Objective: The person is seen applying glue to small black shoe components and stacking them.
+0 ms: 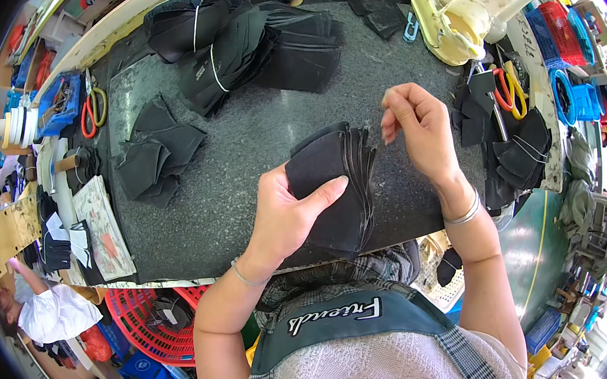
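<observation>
My left hand (280, 210) grips a fanned stack of thin black cut pieces (319, 160), the thumb lying across the top face. They look like fabric or leather; which one I cannot tell. To the right of the stack, and apart from it, my right hand (423, 128) is raised with its fingers curled toward the thumb. Anything between those fingertips is hidden or too small to see. A loose pile of similar black pieces (161, 156) lies left of my hands. Beyond them are larger bundles of black pieces (229, 61), tied with white bands.
Scissors with red and yellow handles lie at the left (94, 113) and right (509, 89) of the dark worktop (255, 139). A cream glue-smeared container (459, 25) stands far right. A red basket (149, 328) sits below the left edge. At far left is a person in white (56, 312).
</observation>
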A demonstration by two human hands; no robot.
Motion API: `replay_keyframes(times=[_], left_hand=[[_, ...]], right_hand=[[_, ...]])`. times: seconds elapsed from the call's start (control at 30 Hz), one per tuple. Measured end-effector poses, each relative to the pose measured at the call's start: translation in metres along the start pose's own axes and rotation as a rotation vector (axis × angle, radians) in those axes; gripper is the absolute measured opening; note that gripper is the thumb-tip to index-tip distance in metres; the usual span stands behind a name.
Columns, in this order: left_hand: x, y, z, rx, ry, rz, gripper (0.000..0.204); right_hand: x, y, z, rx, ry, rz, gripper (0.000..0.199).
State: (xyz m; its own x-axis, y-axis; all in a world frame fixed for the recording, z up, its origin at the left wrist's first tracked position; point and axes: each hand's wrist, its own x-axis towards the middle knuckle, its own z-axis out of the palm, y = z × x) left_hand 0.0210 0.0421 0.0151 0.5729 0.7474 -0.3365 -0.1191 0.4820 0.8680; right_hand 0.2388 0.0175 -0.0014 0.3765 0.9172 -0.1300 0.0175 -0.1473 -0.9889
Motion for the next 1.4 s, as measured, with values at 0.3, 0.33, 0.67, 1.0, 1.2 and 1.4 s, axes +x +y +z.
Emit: replay_keyframes(times=[0.3,0.33,0.67,1.0,1.2,1.4], left_hand=[[-0.003,0.010,0.001,-0.018,0.009,0.004,0.020],[-0.005,0.014,0.002,-0.005,0.003,-0.011,0.020],[-0.012,0.022,0.001,0.010,-0.008,-0.008,0.018],[-0.010,0.010,0.004,0.121,-0.002,0.056,0.021],[-0.004,0.000,0.007,-0.098,-0.023,-0.014,0.025],[-0.001,-0.011,0.003,-0.253,0.038,0.041,0.023]], right_hand=[[-0.026,-0.008,0.007,-0.307,-0.128,-0.076,0.019],[-0.024,-0.005,0.008,-0.334,0.037,-0.125,0.020],[-0.035,-0.011,0.000,-0.326,-0.256,-0.322,0.017],[-0.034,-0.016,0.006,0.011,-0.195,-0.119,0.029],[-0.027,-0.017,-0.001,-0.111,-0.204,0.059,0.018],[-0.029,-0.022,0.012,0.137,-0.194,0.066,0.019]])
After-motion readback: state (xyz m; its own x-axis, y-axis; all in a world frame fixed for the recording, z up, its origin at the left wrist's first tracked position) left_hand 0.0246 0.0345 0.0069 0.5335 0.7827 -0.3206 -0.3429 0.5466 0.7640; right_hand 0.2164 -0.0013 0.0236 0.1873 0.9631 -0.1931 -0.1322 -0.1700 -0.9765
